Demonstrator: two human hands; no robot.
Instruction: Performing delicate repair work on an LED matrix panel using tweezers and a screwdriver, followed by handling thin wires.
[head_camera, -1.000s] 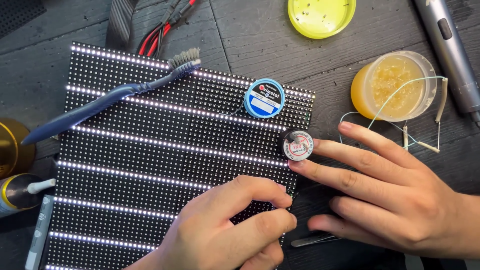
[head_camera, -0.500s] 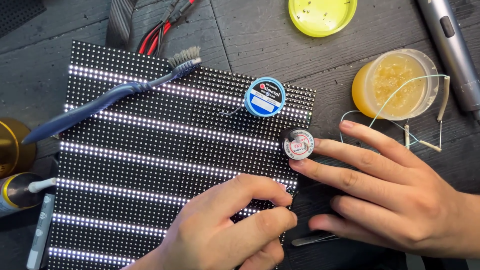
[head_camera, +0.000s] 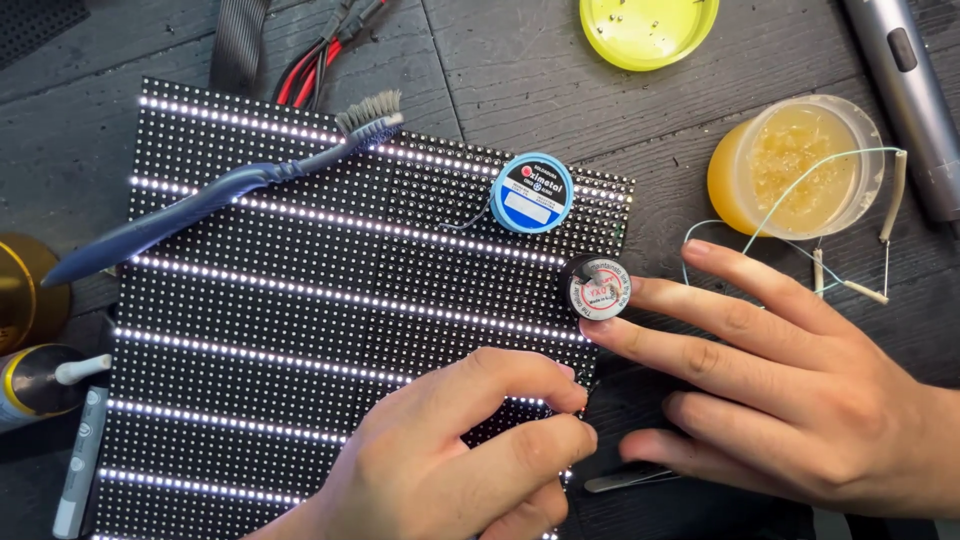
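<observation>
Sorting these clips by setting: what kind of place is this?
Probably an electronics repair bench: a lit LED matrix panel, a blue solder-wick spool and an open tub of yellow flux lie on a dark table.

An LED matrix panel lies flat on the table, black with lit white rows. On its right edge sit a blue spool (white-and-black round label) and a small black spool, white-and-red label.

Left hand pinches at lit LED matrix panel right edge. Right hand fingers spread beside it, touching small black spool. Blue solder wick reel and blue toothbrush lie on panel.
</observation>
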